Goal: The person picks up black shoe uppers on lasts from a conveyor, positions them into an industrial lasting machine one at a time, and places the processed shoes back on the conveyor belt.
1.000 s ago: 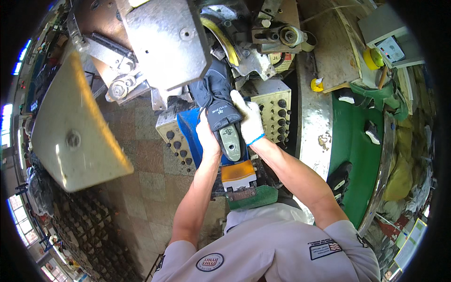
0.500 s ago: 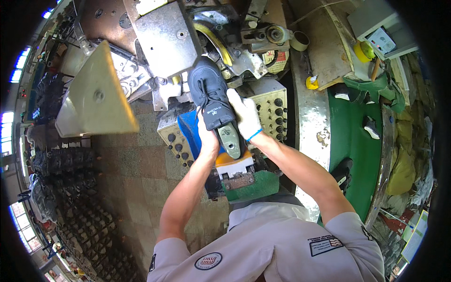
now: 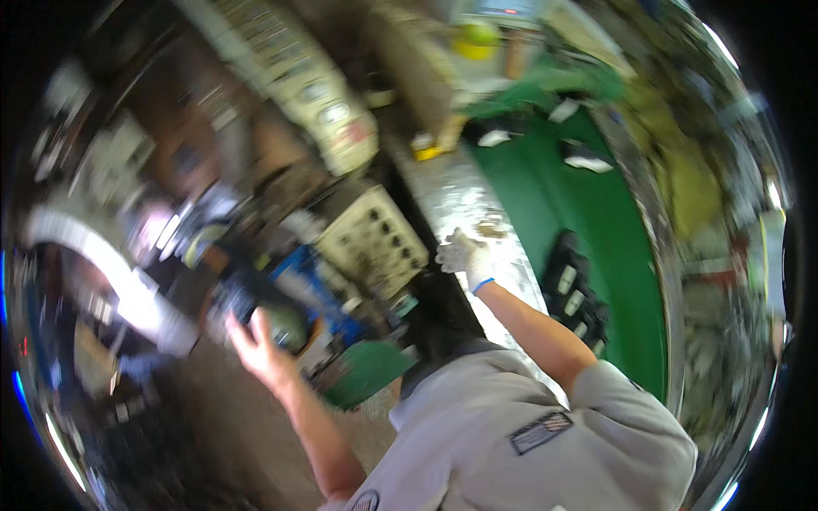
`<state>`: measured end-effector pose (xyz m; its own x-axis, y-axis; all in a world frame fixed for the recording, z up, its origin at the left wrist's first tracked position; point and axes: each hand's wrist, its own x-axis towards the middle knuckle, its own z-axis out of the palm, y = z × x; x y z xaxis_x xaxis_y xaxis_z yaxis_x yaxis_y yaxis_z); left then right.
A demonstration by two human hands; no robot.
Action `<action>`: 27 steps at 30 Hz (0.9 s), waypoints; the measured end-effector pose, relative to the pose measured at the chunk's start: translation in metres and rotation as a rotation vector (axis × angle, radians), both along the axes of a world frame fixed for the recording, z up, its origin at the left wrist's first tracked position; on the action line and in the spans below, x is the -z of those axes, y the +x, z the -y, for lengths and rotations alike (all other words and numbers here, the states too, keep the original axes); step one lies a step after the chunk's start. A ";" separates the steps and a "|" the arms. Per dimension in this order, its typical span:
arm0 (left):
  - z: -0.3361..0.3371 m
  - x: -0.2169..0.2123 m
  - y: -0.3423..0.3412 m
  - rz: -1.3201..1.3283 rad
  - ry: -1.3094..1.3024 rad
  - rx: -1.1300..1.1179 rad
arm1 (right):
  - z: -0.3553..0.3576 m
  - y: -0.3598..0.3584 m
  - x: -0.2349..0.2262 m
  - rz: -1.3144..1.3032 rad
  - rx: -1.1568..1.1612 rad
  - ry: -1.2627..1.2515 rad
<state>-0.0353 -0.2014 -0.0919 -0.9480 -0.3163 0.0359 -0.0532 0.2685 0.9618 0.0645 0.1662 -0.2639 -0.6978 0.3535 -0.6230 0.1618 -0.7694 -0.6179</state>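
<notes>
My bare left hand [image 3: 264,353] is open, its fingers apart, beside a dark shoe [image 3: 247,288] at the machine. Motion blur hides whether they touch. A grey-green shoe last [image 3: 288,328] shows at the shoe's near end, next to my fingers. My right hand [image 3: 467,257], in a white glove with a blue cuff, hovers over the worn metal ledge [image 3: 456,198]. Its fingers look spread, and no held thing shows in it.
A pale control panel [image 3: 375,243] with dark knobs stands between my hands. Right of the ledge runs a green belt [image 3: 626,289] carrying several dark shoes [image 3: 573,289]. A green pad [image 3: 368,373] sits close to my body. Yellowish sacks [image 3: 682,183] lie far right.
The view has swung right. Both hands have let go of the shoe; my right hand has moved right over the ledge, while my left stays near the shoe.
</notes>
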 end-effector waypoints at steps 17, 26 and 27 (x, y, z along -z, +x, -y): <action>-0.059 0.008 -0.016 0.058 -0.867 -0.276 | -0.510 0.071 0.148 0.641 0.599 0.313; -0.103 0.001 -0.046 0.266 -0.844 -0.300 | -0.701 0.026 0.218 1.059 0.657 0.555; -0.103 0.004 -0.054 0.285 -0.828 -0.288 | -0.712 0.039 0.229 1.059 0.710 0.579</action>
